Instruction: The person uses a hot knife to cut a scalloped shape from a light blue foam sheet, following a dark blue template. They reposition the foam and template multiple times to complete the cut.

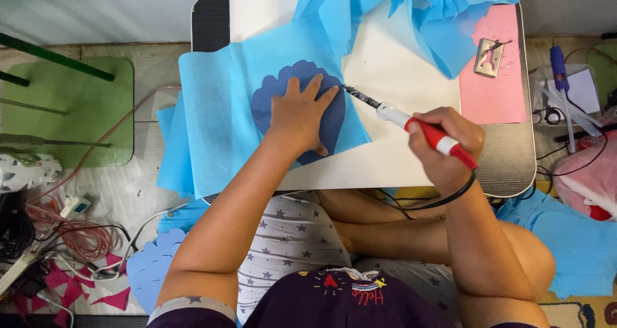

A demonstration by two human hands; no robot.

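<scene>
Head view shows the left hand [299,112] pressing flat, fingers spread, on a dark blue scalloped shell-shaped template [334,119] over thin light blue non-woven fabric [212,109] on the white worktop [392,77]. The right hand [443,141] is closed around a red-and-white pen-like hot cutting tool [411,123], its tip at the template's edge.

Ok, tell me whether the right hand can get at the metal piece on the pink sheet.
Probably yes: the metal piece lies uncovered on the pink sheet, nothing between it and the right hand. But that hand's grip is full, holding the red-handled tool.
</scene>
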